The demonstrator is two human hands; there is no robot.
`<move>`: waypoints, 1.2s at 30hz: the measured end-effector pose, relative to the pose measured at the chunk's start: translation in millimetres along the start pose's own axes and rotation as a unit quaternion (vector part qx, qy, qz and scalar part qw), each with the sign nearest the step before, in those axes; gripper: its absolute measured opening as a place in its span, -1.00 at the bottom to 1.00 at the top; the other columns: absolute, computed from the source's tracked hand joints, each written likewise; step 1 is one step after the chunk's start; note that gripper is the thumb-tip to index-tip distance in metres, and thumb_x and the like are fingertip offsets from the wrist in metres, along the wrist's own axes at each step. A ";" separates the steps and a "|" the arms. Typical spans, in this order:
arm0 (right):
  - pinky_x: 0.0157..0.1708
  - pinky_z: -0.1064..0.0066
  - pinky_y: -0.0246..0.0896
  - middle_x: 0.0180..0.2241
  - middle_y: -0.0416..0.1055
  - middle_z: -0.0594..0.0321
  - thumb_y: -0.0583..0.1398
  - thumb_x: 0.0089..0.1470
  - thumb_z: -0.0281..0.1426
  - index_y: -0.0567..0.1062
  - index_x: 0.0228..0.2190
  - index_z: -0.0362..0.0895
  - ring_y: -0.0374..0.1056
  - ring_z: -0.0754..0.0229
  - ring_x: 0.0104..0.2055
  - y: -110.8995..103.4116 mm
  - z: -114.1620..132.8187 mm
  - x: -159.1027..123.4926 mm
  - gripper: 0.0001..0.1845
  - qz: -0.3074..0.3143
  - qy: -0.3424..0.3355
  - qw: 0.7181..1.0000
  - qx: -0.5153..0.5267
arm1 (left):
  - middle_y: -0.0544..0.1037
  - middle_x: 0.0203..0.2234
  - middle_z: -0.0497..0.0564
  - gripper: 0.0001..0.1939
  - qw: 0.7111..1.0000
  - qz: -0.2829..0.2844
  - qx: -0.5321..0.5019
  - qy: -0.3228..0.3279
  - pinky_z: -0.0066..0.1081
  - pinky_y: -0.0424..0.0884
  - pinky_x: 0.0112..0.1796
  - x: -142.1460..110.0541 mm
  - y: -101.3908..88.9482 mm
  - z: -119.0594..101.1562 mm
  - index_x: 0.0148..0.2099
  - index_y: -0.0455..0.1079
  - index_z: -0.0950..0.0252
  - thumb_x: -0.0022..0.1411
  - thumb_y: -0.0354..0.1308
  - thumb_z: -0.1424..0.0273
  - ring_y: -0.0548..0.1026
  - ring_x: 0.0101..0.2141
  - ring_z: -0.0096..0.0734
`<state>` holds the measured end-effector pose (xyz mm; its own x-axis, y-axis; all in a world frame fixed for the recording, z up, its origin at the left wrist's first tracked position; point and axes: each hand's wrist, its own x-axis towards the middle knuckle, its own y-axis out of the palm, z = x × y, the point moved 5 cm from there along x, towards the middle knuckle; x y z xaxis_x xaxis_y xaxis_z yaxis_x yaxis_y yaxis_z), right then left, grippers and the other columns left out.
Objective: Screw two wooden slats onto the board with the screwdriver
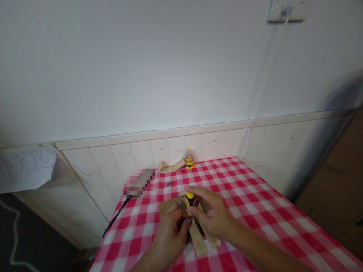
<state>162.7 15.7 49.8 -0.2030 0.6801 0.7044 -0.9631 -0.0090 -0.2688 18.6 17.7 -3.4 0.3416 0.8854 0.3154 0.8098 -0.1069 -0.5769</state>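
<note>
My right hand (pixel 212 213) is closed around a short yellow-and-black screwdriver (pixel 190 201), held upright with its tip down. Close against its lower end, the fingers of my left hand (pixel 173 224) are pinched together; what they hold, if anything, is too small to make out. Below both hands lies a pale wooden strip (pixel 198 240), and a second wooden strip (pixel 213 239) runs beside it on the right. Under them is a flat brown piece (pixel 166 206), partly covered by my hands. The screwdriver's tip is hidden by my left fingers.
Several small screws (pixel 169 184) lie on the red-checked tablecloth (pixel 241 200). Farther back are a wooden piece with raised ends (pixel 171 167) and a yellow container with a clear top (pixel 189 159). A pixelated object (pixel 140 183) with a black strap (pixel 116 215) sits left, near the wall.
</note>
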 end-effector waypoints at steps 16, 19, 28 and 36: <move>-0.32 0.44 0.39 -0.31 0.56 0.26 0.34 0.04 -0.47 0.53 -0.06 0.00 0.46 0.23 -0.34 -1.8 2.0 4.5 -0.60 0.000 -0.015 1.000 -0.014 | 0.52 -0.30 0.08 -0.82 1.000 -0.010 0.002 -0.009 -0.31 0.36 -0.22 -1.2 0.9 1.7 -0.34 0.50 0.26 0.27 0.09 0.46 0.45 -0.19 -0.20; -0.30 0.44 0.41 -0.25 0.56 0.24 0.27 0.06 -0.52 0.50 0.00 0.00 0.48 0.22 -0.30 -2.3 5.1 3.4 -0.56 0.011 -0.032 0.999 -0.007 | 0.53 -0.28 0.07 -0.83 1.000 -0.012 -0.003 0.005 -0.31 0.37 -0.20 -0.9 0.2 -0.7 -0.33 0.50 0.25 0.26 0.10 0.49 0.46 -0.18 -0.22; -0.21 0.43 0.43 -0.18 0.57 0.22 0.19 0.09 -0.57 0.47 0.04 -0.01 0.52 0.20 -0.23 -5.6 0.2 0.6 -0.52 0.009 -0.013 1.000 0.004 | 0.54 -0.32 0.06 -0.83 1.000 -0.017 -0.014 0.000 -0.35 0.36 -0.24 -1.1 -0.2 0.4 -0.36 0.49 0.25 0.24 0.10 0.52 0.48 -0.23 -0.26; -0.24 0.43 0.44 -0.20 0.58 0.24 0.22 0.05 -0.59 0.49 0.01 0.01 0.51 0.21 -0.26 -5.8 -0.9 -0.1 -0.51 -0.002 -0.003 1.000 0.007 | 0.52 -0.35 0.04 -0.83 1.000 -0.026 -0.017 0.000 -0.38 0.35 -0.28 -1.2 -0.8 -0.6 -0.39 0.47 0.24 0.22 0.11 0.52 0.47 -0.26 -0.28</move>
<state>168.5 16.4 50.6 -0.2005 0.6762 0.7089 -0.9661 -0.0165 -0.2575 17.8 16.4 -2.8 0.2976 0.8906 0.3439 0.8422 -0.0753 -0.5339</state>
